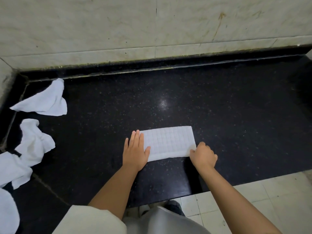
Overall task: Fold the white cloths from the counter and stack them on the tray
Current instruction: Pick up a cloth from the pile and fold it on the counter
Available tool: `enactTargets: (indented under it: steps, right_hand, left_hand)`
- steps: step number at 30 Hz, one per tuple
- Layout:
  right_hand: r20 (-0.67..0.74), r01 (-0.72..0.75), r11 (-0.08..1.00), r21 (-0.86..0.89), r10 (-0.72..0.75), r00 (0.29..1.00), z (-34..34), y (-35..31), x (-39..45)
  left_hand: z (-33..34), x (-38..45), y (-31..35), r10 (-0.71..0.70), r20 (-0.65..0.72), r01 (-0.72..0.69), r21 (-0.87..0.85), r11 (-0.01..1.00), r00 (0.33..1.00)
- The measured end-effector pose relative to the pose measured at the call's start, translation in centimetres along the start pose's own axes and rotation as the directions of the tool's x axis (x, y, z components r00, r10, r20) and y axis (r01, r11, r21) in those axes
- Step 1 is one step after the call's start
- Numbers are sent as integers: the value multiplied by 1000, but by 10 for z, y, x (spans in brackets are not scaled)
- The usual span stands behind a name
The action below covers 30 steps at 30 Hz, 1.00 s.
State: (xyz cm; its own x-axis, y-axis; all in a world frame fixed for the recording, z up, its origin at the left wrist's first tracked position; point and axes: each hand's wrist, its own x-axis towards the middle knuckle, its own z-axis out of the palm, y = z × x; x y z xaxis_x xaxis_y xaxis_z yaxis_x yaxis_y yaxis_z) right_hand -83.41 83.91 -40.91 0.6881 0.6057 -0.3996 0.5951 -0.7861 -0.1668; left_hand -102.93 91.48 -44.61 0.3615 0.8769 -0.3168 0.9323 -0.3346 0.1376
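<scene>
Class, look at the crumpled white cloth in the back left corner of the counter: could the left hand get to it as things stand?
Probably yes: bare counter lies between the left hand and that crumpled cloth.

I read no words, labels, brands or numbers anywhere around my fingers; the cloth (168,142) under them shows only a woven grid, no writing.

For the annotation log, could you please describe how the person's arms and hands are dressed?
Both hands, the left hand and the right hand, are bare: no gloves, rings, watch or bracelets show. Both forearms are uncovered. A loose, pale off-white short sleeve covers the left upper arm; the right sleeve is out of view.
</scene>
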Motion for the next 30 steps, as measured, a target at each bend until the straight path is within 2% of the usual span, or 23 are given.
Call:
enactTargets:
  steps: [5,8,11,14,17,19,22,24,27,30]
  right_hand:
    - [107,-83,996,32,79,991,-3,-11,2]
    - [86,-88,996,-25,90,992,-2,-13,3]
    - [6,-75,997,-21,75,997,-2,-12,2]
    - [-77,22,980,200,-7,997,-9,-15,1]
    - [-180,188,862,471,-115,977,-19,-28,-12]
    - [-262,317,787,529,-204,943,-19,-45,-26]
    - [-333,542,697,469,-429,840,1,-77,-50]
    - [-265,616,670,414,-559,786,30,-90,-59]
    - [-147,678,653,338,-675,723,68,-93,-66]
    - [-172,771,599,218,-754,634,89,-87,-61]
  left_hand:
    - [-1,-2,1,-3,-2,3,-7,1000,1000]
    - [-1,-1,1,-5,-7,5,-1,1000,1000]
    - [-2,-1,1,-6,-12,6,4,1000,1000]
    - [-3,0,0,11,-9,-11,-28,1000,1000]
    - [-6,-1,-9,48,-30,-53,-183,982,998]
    - [-11,-5,-19,22,-107,-52,-288,956,994]
    - [-19,-12,-43,-92,-173,28,-341,940,981]
    - [-22,-20,-62,-157,-175,86,-357,930,972]
    - [-20,-33,-85,-199,-184,119,-375,919,962]
    - [-15,-44,-94,-201,-185,114,-398,910,962]
